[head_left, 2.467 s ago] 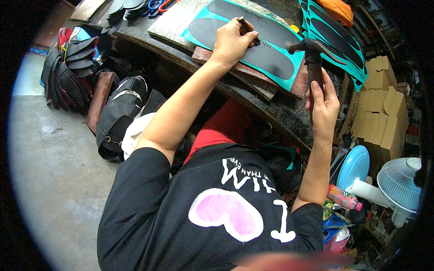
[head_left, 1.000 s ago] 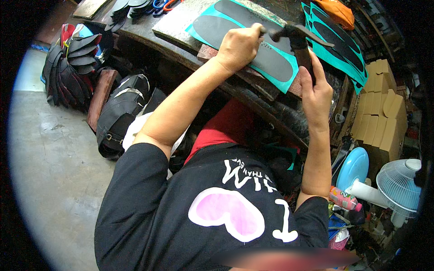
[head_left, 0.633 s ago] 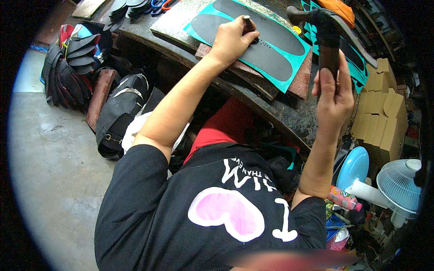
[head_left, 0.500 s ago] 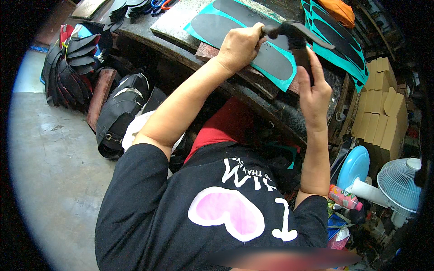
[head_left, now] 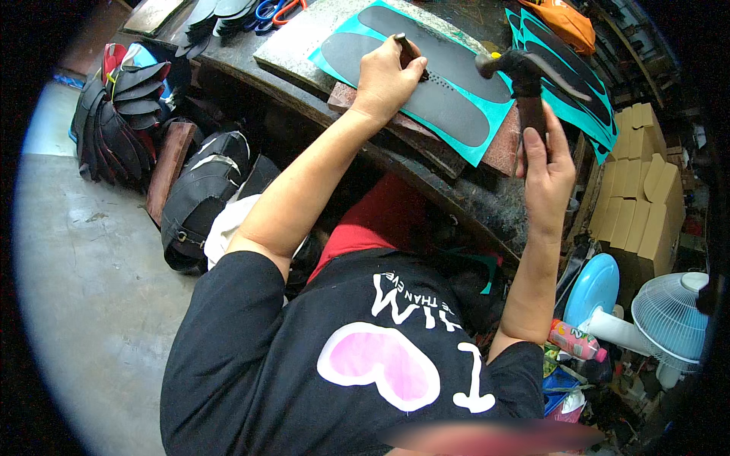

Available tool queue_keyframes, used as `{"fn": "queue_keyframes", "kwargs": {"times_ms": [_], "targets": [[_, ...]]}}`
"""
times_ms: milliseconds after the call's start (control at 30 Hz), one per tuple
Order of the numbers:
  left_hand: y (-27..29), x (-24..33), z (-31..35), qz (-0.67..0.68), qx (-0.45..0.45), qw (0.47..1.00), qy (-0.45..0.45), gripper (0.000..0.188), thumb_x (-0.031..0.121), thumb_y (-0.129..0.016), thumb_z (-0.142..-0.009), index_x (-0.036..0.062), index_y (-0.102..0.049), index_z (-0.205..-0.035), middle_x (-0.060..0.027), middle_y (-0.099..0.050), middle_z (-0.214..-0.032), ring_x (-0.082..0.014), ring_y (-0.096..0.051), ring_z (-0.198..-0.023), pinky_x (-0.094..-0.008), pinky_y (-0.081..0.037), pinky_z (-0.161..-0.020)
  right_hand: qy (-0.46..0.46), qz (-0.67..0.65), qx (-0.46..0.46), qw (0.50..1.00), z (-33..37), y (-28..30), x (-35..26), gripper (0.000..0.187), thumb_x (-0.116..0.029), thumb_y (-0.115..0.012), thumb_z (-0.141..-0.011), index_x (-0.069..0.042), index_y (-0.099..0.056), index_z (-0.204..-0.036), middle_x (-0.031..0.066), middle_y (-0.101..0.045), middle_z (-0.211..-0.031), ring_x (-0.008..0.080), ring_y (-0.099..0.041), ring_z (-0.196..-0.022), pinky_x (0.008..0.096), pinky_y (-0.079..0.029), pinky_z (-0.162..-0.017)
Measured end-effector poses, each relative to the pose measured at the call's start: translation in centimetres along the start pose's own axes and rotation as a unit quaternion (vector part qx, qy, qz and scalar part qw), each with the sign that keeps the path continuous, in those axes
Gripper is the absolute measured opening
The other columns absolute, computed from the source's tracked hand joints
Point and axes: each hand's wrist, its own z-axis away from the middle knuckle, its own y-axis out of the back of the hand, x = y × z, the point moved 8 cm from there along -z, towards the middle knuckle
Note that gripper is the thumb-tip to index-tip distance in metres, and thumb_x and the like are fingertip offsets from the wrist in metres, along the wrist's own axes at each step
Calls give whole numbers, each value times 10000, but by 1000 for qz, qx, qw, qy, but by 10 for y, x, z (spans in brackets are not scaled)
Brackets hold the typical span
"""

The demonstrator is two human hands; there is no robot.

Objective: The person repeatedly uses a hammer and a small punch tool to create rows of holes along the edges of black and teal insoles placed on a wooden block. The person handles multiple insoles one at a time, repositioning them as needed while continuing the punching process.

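Note:
My left hand (head_left: 385, 87) is closed around a short dark punch (head_left: 403, 45), its top sticking out above my fingers. The fist rests over a teal sheet (head_left: 480, 152) carrying dark grey sole-shaped pieces (head_left: 460, 118). Rows of small holes show in the nearer piece, just right of the fist. My right hand (head_left: 549, 171) grips the dark handle of a claw hammer (head_left: 525, 72), raised to the right of the punch and apart from it. Where the punch's lower end meets the sheet is hidden by my fingers.
A pale stone slab (head_left: 293, 57) and a reddish block (head_left: 502, 148) lie under the sheet on the workbench. More teal sheets (head_left: 604, 125) lie at the right. Scissors (head_left: 266, 14) lie at the back left. Cardboard boxes (head_left: 631, 213) and a fan (head_left: 669, 311) stand to the right.
The hammer has moved right, away from my left hand. My left hand has shifted slightly left, and the punch top and the holes now show more clearly.

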Motion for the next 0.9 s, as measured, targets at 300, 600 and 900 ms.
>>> {"fn": "queue_keyframes", "kwargs": {"times_ms": [300, 600, 900], "targets": [[-15, 48, 19, -137, -37, 961, -239, 197, 122, -686, -865, 31, -560, -986, -198, -664, -788, -378, -671, -791, -434, -537, -673, 93, 150, 5, 984, -1, -19, -10, 418, -198, -639, -959, -102, -575, -1360, 187, -677, -1207, 251, -705, -1009, 357, -532, -852], [83, -64, -52, 42, -35, 989, 136, 186, 169, -713, -860, -6, -662, -899, -80, -702, -822, -156, -658, -787, -327, -519, -753, 16, 433, 87, 897, 47, 79, 65, 480, -158, -737, -843, -239, -640, -1305, 68, -648, -990, 291, -625, -903, 417, -505, -799], [168, -73, -71, 234, 123, 964, -26, 133, 92, -711, -914, 31, -649, -1015, -64, -676, -970, -130, -628, -833, -289, -511, -805, -45, 471, 25, 881, 44, 92, 88, 419, -306, -700, -882, -261, -645, -1295, 61, -616, -1039, 283, -595, -992, 425, -493, -864]]}}
